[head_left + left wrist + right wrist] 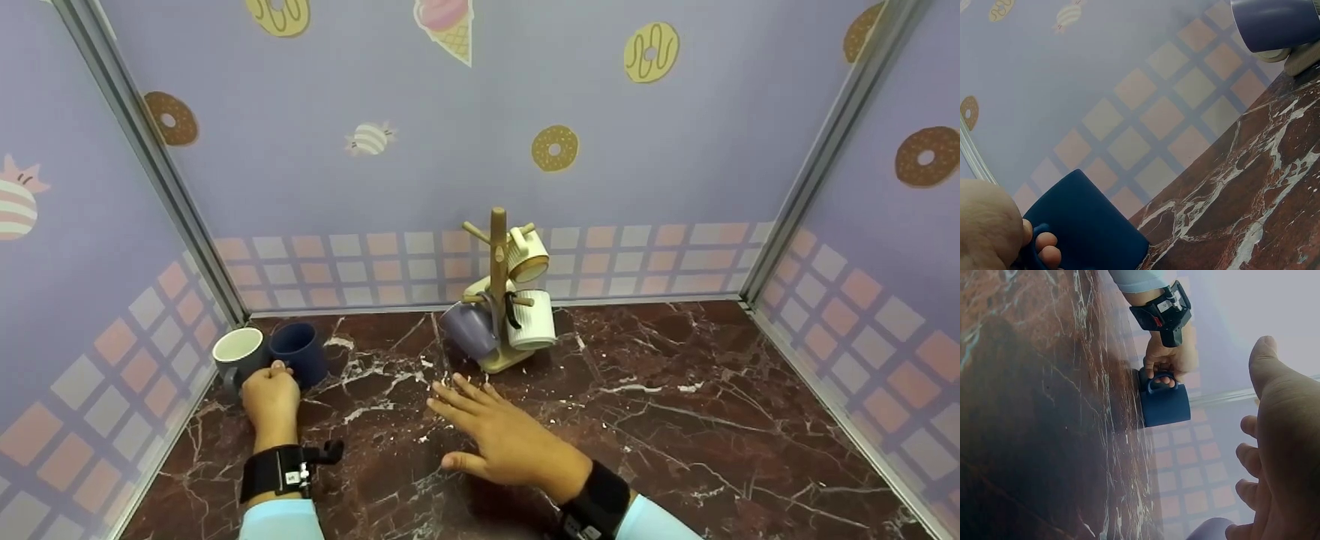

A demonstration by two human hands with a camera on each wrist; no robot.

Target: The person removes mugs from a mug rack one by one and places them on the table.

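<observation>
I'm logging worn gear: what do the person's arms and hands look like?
Light blue sleeves end near black wrist straps. The left strap bears a small white label and a jutting black piece. The left hand and right hand are bare.

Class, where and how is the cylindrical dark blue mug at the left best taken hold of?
Probably by its loop handle, coming from the person's side: the mug is turned with that handle towards the person, and the left hand curls its fingers round it. The grey mug with a pale interior stands close on the left, leaving little room there.
</observation>
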